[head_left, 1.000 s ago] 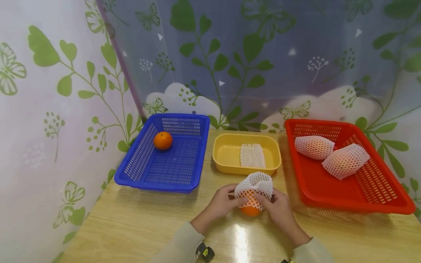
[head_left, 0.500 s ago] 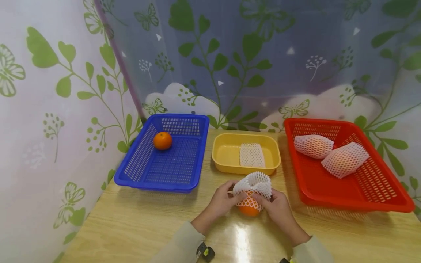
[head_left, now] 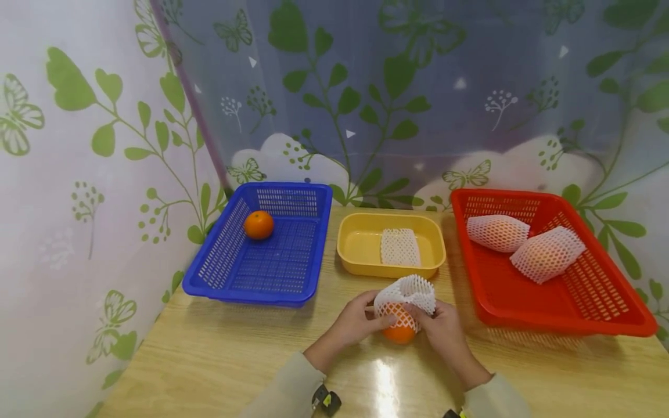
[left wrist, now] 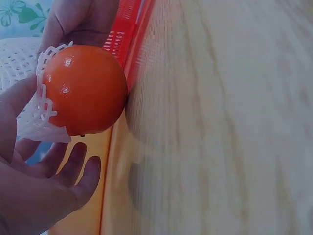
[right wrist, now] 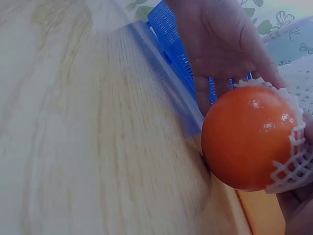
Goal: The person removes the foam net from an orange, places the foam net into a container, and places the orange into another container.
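Observation:
An orange [head_left: 399, 332], partly covered by a white foam net [head_left: 405, 293], is held between both hands near the front of the table. The left hand [head_left: 355, 319] pinches the net and fruit from the left, thumb across the front. From the other side the right hand [head_left: 444, 331] grips the net's edge, its thumb on the mesh. In the left wrist view the bare lower part of the orange [left wrist: 88, 90] shows, with net [left wrist: 41, 110] around its other end. The right wrist view shows the orange [right wrist: 249, 139] touching or just over the tabletop.
A blue basket [head_left: 277, 261] with one orange [head_left: 258, 224] stands at the left. Behind the hands, a yellow tray [head_left: 360, 247] contains a flat foam net [head_left: 399, 247]. At the right, a red basket [head_left: 533, 302] holds two net-wrapped fruits [head_left: 549, 254].
The left thumb has shifted slightly lower across the fruit, and the right thumb sits a little higher on the net. The baskets and tray have stayed in place.

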`<state>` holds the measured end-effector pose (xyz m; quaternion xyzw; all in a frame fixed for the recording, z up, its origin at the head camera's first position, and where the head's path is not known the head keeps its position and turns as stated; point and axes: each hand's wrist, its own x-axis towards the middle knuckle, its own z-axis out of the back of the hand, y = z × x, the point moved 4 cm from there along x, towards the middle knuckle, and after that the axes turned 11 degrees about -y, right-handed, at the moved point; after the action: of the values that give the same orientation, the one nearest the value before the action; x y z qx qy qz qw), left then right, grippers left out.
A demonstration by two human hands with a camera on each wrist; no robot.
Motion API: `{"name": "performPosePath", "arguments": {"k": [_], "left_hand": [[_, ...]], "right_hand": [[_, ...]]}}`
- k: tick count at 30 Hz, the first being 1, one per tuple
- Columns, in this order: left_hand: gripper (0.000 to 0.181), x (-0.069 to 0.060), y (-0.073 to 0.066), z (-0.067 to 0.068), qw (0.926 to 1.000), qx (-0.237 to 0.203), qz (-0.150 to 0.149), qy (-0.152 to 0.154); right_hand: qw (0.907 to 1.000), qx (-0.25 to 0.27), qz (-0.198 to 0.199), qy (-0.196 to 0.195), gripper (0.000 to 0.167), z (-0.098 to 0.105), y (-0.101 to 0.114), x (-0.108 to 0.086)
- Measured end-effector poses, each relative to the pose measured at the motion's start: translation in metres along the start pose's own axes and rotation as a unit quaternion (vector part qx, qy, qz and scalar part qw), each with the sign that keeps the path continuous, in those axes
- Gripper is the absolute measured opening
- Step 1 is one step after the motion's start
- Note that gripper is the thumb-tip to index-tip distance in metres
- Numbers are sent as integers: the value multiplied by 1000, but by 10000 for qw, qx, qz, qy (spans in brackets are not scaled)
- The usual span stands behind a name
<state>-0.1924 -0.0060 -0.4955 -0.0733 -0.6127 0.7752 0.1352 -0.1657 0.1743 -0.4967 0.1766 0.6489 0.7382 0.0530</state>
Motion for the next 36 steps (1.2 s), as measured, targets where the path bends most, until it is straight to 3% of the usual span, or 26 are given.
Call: {"name": "performPosePath", "arguments": {"k": [7, 13, 17, 22, 27, 36], "left_hand": [[42, -1, 0, 2, 9998, 133, 4, -135], [35, 0, 0, 3, 9993, 108, -135, -333], [20, 0, -2, 2, 9978, 40, -276, -596], [9, 2, -4, 0, 9964, -93, -208, -815], [25, 2, -5, 1, 9971, -106, -158, -743], [45, 0, -1, -2, 9999, 4, -78, -152]], "right_hand": [[9998, -189, 32, 85, 23, 1, 1, -2], [9982, -400, -12, 436, 30, 1, 0, -6], [9973, -433, 115, 583, 31, -1, -1, -7], [9969, -465, 18, 626, 32, -1, -3, -7], [9972, -401, -35, 625, 31, -1, -2, -6], [9986, -335, 20, 410, 22, -1, 1, -4]]}}
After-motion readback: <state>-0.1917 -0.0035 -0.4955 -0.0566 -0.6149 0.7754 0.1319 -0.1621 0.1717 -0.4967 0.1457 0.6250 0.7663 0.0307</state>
